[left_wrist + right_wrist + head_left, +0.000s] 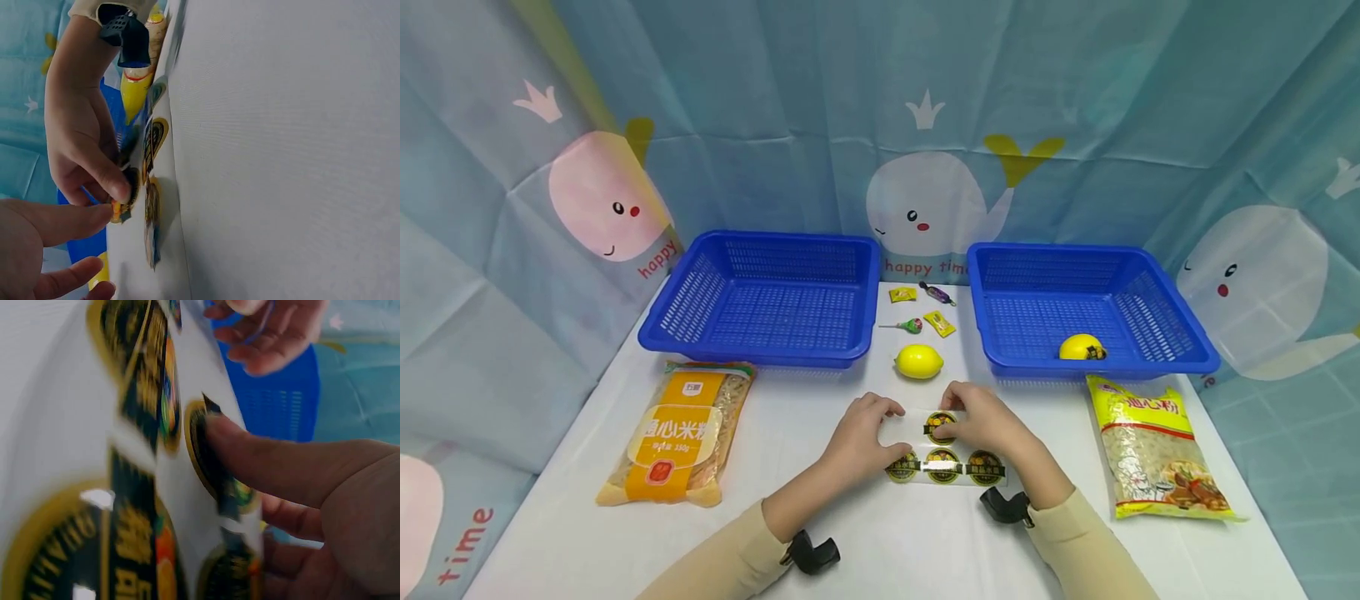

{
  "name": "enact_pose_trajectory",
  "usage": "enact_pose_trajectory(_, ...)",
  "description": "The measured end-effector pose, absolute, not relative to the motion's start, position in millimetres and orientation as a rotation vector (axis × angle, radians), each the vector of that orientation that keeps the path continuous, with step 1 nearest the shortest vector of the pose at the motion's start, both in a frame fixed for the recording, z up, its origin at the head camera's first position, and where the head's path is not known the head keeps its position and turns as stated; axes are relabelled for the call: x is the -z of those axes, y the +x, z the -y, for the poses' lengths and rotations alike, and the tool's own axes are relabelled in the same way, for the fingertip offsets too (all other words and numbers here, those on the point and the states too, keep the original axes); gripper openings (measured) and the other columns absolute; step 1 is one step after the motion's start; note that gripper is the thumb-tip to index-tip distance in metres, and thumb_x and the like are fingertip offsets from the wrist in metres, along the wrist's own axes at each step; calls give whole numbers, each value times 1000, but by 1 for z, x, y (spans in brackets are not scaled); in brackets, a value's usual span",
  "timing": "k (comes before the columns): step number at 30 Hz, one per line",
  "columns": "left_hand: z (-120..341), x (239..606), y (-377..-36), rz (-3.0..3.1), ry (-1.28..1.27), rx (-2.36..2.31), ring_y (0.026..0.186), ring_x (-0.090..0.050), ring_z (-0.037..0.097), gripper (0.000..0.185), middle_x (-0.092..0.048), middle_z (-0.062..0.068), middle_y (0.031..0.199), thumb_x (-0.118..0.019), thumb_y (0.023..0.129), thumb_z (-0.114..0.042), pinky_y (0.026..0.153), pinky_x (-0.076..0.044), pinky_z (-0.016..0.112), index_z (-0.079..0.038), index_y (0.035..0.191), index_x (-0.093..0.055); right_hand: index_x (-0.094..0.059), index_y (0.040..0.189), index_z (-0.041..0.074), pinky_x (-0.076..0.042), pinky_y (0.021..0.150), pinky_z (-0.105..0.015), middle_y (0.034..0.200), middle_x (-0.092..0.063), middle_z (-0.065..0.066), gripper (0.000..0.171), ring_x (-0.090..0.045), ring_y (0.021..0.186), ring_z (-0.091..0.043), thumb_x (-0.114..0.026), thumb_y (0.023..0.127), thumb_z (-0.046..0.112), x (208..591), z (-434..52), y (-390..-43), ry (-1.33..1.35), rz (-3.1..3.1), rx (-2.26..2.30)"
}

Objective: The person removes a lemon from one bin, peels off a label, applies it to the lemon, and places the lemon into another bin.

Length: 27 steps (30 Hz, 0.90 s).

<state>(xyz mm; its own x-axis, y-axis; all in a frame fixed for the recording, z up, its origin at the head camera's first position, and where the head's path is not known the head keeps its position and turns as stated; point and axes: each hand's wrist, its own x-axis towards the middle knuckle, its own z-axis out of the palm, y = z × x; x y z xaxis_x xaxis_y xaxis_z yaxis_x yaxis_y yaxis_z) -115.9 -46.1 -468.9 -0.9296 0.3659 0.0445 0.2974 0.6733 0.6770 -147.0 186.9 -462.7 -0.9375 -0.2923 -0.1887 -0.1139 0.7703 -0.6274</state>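
Observation:
A clear sheet of round black-and-gold stickers [943, 467] lies under both hands in the head view. My right hand [992, 421] pinches the sheet at its upper sticker; in the right wrist view the thumb [269, 464] covers part of that sticker, with fingers behind the sheet. At the sheet's left side is my left hand [859, 433], thumb and fingers apart, the thumb overlapping the left sticker in view. Whether that thumb touches the sheet I cannot tell. Just beyond the hands sits a yellow lemon [918, 362]. Another lemon [1079, 347], bearing a dark sticker, lies in the right blue basket [1097, 368].
A second blue basket [760, 357] stands at the back left. Between the baskets are a lollipop [913, 326], a purple-wrapped candy [936, 293] and yellow candies [939, 323]. An orange pasta bag [673, 442] lies left, a yellow pasta bag [1157, 450] right. Curtains border the table.

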Motion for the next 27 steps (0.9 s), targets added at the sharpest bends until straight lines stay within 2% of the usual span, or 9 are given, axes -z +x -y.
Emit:
enact_pose_trajectory(3,50,469,-112,-2863,607,-1021,105,-54,20,44,-60,2,112,-88,77,-31,93,-48,41,-14,112,-68,-61,99,17,-47,73,-33,83,-62,2,32,-55,76,-14,-86,82,28,458,-191,-151,-372,-2615,1038)
enact_pose_trajectory(7,56,469,-106,-2946,665,-948,103,-52,19,46,-58,0,110,-90,73,-31,94,-46,42,-17,111,-68,-65,111,14,-46,68,-28,77,-61,2,28,-53,69,-13,-78,89,26,453,-198,-156,-496,-2502,1162)
enact_pose_trajectory(13,58,468,-102,-2967,714,-959,104,-51,21,46,-57,-1,110,-90,73,-28,96,-44,45,-17,111,-67,-63,123,7,-51,64,-25,84,-70,-2,34,-60,67,-12,-71,96,25,447,-207,-159,-488,-2271,1327)
enact_pose_trajectory(19,56,466,-103,-3025,746,-976,107,-51,21,49,-58,1,113,-91,74,-22,95,-44,41,-15,116,-65,-62,124,6,-48,57,-21,85,-72,-5,34,-56,62,-8,-70,96,22,446,-210,-160,-459,-2120,1418)
enact_pose_trajectory(22,56,465,-103,-3045,772,-986,105,-51,21,43,-59,1,110,-90,75,-20,91,-44,40,-16,110,-65,-61,125,3,-49,58,-20,85,-73,-5,33,-58,62,-7,-69,97,18,445,-209,-161,-474,-2060,1458)
enact_pose_trajectory(27,56,462,-103,-3067,799,-1025,101,-52,21,29,-59,0,105,-86,79,-14,85,-45,40,-18,95,-62,-58,127,0,-41,52,-18,77,-67,-3,36,-47,55,-5,-69,96,15,446,-209,-162,-487,-2040,1466)
